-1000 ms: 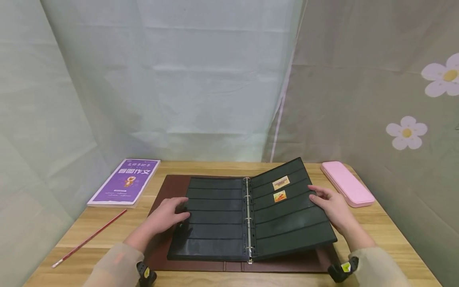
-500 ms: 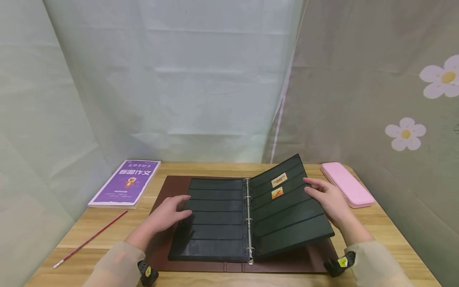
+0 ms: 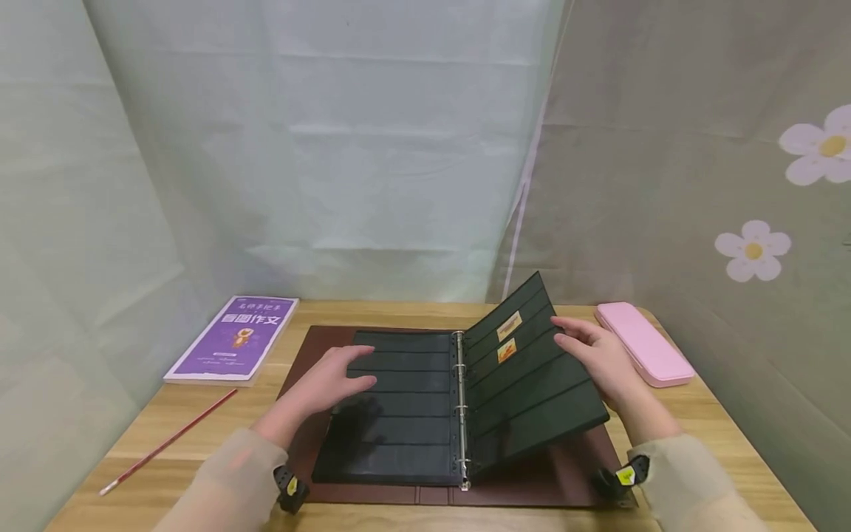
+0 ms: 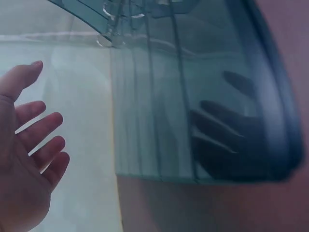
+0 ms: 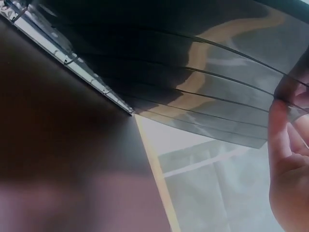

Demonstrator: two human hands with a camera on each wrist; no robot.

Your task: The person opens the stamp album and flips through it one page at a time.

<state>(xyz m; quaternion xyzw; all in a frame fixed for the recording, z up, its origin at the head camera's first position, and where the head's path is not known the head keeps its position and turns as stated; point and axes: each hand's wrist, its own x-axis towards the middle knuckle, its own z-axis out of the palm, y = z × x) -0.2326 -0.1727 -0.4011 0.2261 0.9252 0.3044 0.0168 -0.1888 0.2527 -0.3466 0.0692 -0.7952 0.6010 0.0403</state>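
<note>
A ring-bound stamp album lies open, its brown cover point(image 3: 312, 347) flat on the table. My right hand point(image 3: 601, 362) pinches the outer edge of the right-hand black pages point(image 3: 532, 391), which tilt up from the metal rings point(image 3: 462, 406). Two stamps show on the lifted page, a pale one point(image 3: 509, 325) above an orange one point(image 3: 507, 351). In the right wrist view, the underside of the raised pages point(image 5: 145, 48) curves towards my fingers. Over the outer part of the left-hand black pages point(image 3: 405, 403) hovers my left hand point(image 3: 332, 377), fingers relaxed and holding nothing; the left wrist view shows it apart from them.
A purple book point(image 3: 233, 338) lies at the back left of the wooden table point(image 3: 153, 414). Nearer the front left is a red pencil point(image 3: 169, 442). At the back right sits a pink case point(image 3: 645, 343). Cloth curtains point(image 3: 399, 148) hang behind and at the sides.
My right hand has moved up and leftward, raising the right-hand pages to a steeper tilt. My left hand has lifted and shifted right, over the left-hand pages.
</note>
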